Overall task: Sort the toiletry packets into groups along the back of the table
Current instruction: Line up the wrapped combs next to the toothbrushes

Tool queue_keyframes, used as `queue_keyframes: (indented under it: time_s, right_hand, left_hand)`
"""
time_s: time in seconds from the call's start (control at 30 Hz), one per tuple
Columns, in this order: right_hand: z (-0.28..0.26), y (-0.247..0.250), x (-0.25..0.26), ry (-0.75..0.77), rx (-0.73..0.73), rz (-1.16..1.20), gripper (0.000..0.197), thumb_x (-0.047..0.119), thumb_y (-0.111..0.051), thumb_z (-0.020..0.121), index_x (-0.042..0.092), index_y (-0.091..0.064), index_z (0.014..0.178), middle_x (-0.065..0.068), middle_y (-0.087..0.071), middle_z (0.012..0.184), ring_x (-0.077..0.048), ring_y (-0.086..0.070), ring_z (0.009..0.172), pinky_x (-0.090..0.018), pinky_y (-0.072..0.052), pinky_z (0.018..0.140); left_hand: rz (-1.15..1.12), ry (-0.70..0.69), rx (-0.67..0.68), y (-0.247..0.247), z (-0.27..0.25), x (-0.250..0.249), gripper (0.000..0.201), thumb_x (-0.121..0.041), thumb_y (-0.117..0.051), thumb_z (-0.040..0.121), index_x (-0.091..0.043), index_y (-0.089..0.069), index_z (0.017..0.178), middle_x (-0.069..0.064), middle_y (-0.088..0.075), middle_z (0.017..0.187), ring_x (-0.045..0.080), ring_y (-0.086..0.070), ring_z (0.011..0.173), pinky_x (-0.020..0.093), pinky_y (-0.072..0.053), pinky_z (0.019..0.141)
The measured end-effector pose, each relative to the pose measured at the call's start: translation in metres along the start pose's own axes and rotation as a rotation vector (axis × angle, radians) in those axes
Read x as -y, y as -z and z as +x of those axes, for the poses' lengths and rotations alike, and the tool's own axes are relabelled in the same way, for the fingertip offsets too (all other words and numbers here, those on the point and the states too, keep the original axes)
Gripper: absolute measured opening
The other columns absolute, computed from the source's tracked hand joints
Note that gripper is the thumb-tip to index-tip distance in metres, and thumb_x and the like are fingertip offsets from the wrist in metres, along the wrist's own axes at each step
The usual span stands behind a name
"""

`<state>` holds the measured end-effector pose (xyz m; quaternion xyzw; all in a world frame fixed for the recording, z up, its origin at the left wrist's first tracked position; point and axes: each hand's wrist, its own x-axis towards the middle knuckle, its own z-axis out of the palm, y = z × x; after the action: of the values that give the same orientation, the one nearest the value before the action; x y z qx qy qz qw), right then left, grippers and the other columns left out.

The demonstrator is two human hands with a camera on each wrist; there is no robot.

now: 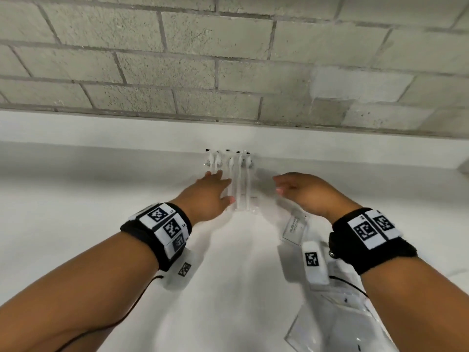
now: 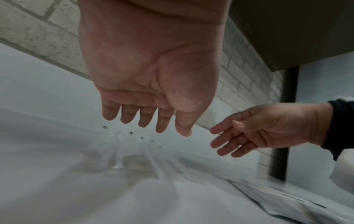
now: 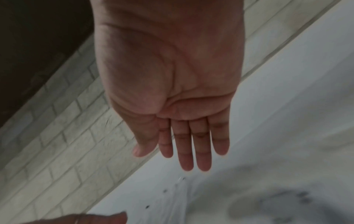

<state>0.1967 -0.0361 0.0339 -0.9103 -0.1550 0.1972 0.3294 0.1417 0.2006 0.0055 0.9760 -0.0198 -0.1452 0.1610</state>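
A row of clear toothbrush packets (image 1: pixel 239 179) lies side by side at the back of the white table (image 1: pixel 76 194), close to the low ledge. My left hand (image 1: pixel 215 190) hovers palm down over their left side, fingers straight and empty (image 2: pixel 147 121). My right hand (image 1: pixel 299 191) hangs just right of the row, fingers relaxed, holding nothing (image 3: pixel 184 145). A small flat packet with printed text (image 1: pixel 295 228) lies under my right wrist. More clear packets (image 1: pixel 337 318) lie near the front right.
A grey brick wall (image 1: pixel 228 59) rises behind the white ledge (image 1: pixel 101 128). A tagged white block (image 1: pixel 313 262) and another tagged piece (image 1: pixel 182 270) hang by my wrists. A dark post (image 2: pixel 283 121) stands at the right in the left wrist view.
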Motion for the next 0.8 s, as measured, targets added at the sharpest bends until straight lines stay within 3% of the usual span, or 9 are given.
queue_keyframes:
  time_s: [0.07,0.2,0.3,0.4,0.53,0.63,0.7,0.8]
  right_hand:
    - [-0.032,0.015,-0.025,-0.043,-0.062,0.057,0.034,0.028,-0.063,0.09,0.024,-0.061,0.124,0.006,-0.065,0.115,-0.014,-0.06,0.114,-0.022,-0.039,0.092]
    - [-0.085,0.03,-0.074,-0.126,-0.022,-0.085,0.031,0.034,-0.062,0.09,0.033,-0.064,0.121,0.01,-0.064,0.125,-0.006,-0.058,0.108,-0.023,-0.041,0.091]
    - [-0.118,0.025,-0.107,-0.159,0.125,-0.271,0.039,0.039,-0.06,0.09,0.035,-0.058,0.128,0.017,-0.053,0.137,-0.008,-0.05,0.125,-0.031,-0.038,0.108]
    - [-0.137,0.014,-0.135,-0.098,0.179,-0.179,0.052,0.041,-0.059,0.086,0.036,-0.049,0.136,0.022,-0.044,0.144,-0.006,-0.046,0.131,-0.039,-0.035,0.113]
    - [-0.155,0.008,-0.153,0.021,0.21,-0.25,0.053,0.036,-0.06,0.088,0.035,-0.046,0.139,0.018,-0.033,0.152,-0.01,-0.037,0.138,-0.041,-0.031,0.116]
    - [-0.175,0.027,-0.154,0.064,0.234,-0.264,0.04,0.035,-0.06,0.09,0.033,-0.057,0.13,0.016,-0.046,0.144,-0.008,-0.046,0.131,-0.034,-0.035,0.112]
    - [-0.178,0.047,-0.156,0.055,0.154,-0.245,0.031,0.033,-0.058,0.092,0.032,-0.063,0.122,0.013,-0.06,0.13,-0.008,-0.056,0.117,-0.029,-0.043,0.103]
    - [-0.156,0.08,-0.167,0.038,-0.115,-0.256,0.025,0.033,-0.055,0.093,0.025,-0.068,0.112,0.003,-0.065,0.118,-0.015,-0.06,0.105,-0.029,-0.045,0.09]
  left_hand:
    - [-0.032,-0.06,-0.056,-0.008,-0.012,-0.017,0.056,-0.044,-0.04,0.098,-0.026,-0.029,0.15,0.0,-0.017,0.16,0.017,-0.011,0.149,0.034,-0.014,0.118]
    - [-0.054,-0.159,-0.044,-0.036,-0.031,-0.058,0.051,-0.044,-0.044,0.097,-0.031,-0.036,0.145,-0.01,-0.026,0.157,0.008,-0.021,0.145,0.027,-0.017,0.116]
    - [-0.011,-0.22,0.046,-0.059,-0.036,-0.097,0.055,-0.042,-0.044,0.097,-0.03,-0.029,0.149,-0.009,-0.018,0.16,0.011,-0.011,0.148,0.031,-0.014,0.12]
    - [0.044,-0.211,0.122,-0.076,-0.033,-0.129,0.061,-0.044,-0.042,0.097,-0.028,-0.02,0.152,-0.005,-0.009,0.162,0.016,-0.009,0.149,0.037,-0.016,0.12]
    - [0.072,-0.207,0.125,-0.092,-0.038,-0.162,0.053,-0.041,-0.042,0.096,-0.027,-0.032,0.147,-0.002,-0.016,0.16,0.018,-0.024,0.145,0.035,-0.026,0.116]
    - [0.082,-0.228,0.125,-0.101,-0.051,-0.183,0.052,-0.041,-0.041,0.098,-0.027,-0.032,0.147,-0.004,-0.02,0.159,0.014,-0.026,0.144,0.031,-0.026,0.114]
    - [0.063,-0.211,0.125,-0.104,-0.058,-0.189,0.05,-0.043,-0.042,0.097,-0.029,-0.037,0.145,-0.007,-0.026,0.156,0.012,-0.032,0.14,0.029,-0.029,0.111]
    - [0.048,-0.174,0.095,-0.107,-0.063,-0.202,0.04,-0.041,-0.044,0.095,-0.031,-0.053,0.133,-0.009,-0.046,0.139,0.014,-0.047,0.128,0.029,-0.038,0.104]
